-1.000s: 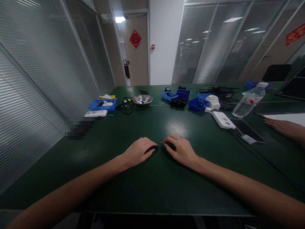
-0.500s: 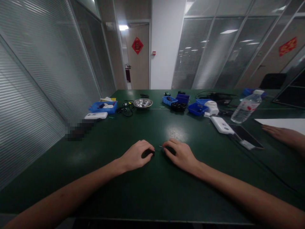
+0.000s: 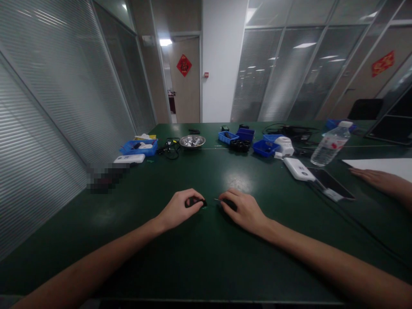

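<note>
Over the green table (image 3: 199,257), my left hand (image 3: 177,211) is closed, thumb and fingers pinching a small black object (image 3: 204,203). It is too small and dark to name. To its right, my right hand (image 3: 246,210) is closed in a pinch on a thin silvery rod (image 3: 216,199), whose tip points left toward the black object. A gap separates the rod from that object. The rest of the rod is hidden by my fingers.
A metal bowl (image 3: 192,146) of small parts stands at the back. Blue trays (image 3: 265,148), cables (image 3: 169,150), a white power bank (image 3: 299,169), a dark phone-like slab (image 3: 334,182) and a water bottle (image 3: 331,146) lie around. Another person's hand (image 3: 376,179) rests at right.
My left hand has shifted slightly left, with the small black object turning in its pinch. My right hand stays nearly where it was, with the rod.
</note>
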Available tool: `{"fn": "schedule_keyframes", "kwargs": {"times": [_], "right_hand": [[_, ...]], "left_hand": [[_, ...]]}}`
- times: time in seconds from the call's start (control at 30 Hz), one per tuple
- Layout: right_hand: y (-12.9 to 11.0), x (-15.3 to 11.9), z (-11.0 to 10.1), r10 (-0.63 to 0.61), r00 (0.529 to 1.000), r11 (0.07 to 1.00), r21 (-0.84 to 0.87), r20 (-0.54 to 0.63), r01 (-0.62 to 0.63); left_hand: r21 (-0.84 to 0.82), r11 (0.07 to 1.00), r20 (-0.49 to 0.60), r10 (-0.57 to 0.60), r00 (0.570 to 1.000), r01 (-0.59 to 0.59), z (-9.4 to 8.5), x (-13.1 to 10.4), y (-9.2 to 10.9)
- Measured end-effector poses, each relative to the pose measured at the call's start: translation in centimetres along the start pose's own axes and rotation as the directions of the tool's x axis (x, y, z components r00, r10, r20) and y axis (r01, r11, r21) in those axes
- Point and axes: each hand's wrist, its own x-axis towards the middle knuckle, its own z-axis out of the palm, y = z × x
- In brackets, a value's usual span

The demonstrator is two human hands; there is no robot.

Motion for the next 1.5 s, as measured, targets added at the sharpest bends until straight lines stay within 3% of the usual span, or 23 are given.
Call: {"fn": "schedule_keyframes", "kwargs": {"times": [0.13, 0.37, 0.57, 0.7, 0.87, 1.0, 1.1, 1.2, 1.37, 1.5], "right_hand": [[0.0, 0.0, 0.1, -0.003, 1.000, 1.000, -0.009, 0.000, 0.003], [-0.1, 0.1, 0.0, 0.005, 1.000, 1.000, -0.021, 0.009, -0.005], [-0.1, 0.0, -0.3, 0.009, 1.000, 1.000, -0.003, 0.024, -0.009], [-0.1, 0.0, -0.3, 0.004, 1.000, 1.000, -0.013, 0.023, -0.004], [0.1, -0.1, -0.3, -0.006, 1.000, 1.000, -0.003, 0.013, 0.006], [0.1, -0.1, -0.3, -0.017, 1.000, 1.000, -0.009, 0.014, 0.018], [0.2, 0.0, -0.2, -0.028, 1.000, 0.999, -0.024, 0.014, 0.028], [0.2, 0.0, -0.1, -0.029, 1.000, 0.999, -0.039, 0.012, 0.029], [0.2, -0.1, 0.0, -0.054, 0.999, 0.998, -0.036, 0.003, 0.054], [0.3, -0.1, 0.0, -0.061, 0.998, 0.998, -0.035, 0.004, 0.061]], "left_hand": [[0.012, 0.998, 0.017, 0.064, 0.998, -0.064, 0.4, -0.2, 0.3], [0.263, 0.951, 0.163, 0.121, 0.979, -0.162, 0.6, -0.4, 0.1], [0.268, 0.952, 0.156, 0.111, 0.981, -0.151, -0.2, -0.2, -1.1], [0.259, 0.965, 0.064, 0.034, 0.997, -0.050, -2.8, 0.7, -4.8], [0.324, 0.930, -0.142, -0.133, 0.981, 0.173, -9.9, 0.3, -12.0], [0.341, 0.843, -0.311, -0.317, 0.896, 0.416, -16.0, -2.0, -16.5], [0.344, 0.781, -0.320, -0.425, 0.847, 0.522, -18.9, -3.5, -18.2], [0.332, 0.770, -0.329, -0.447, 0.832, 0.545, -19.8, -4.2, -19.1], [0.340, 0.757, -0.451, -0.389, 0.803, 0.558, -18.5, -4.4, -19.4], [0.400, 0.762, -0.460, -0.314, 0.830, 0.510, -17.7, -4.3, -18.8]]}}
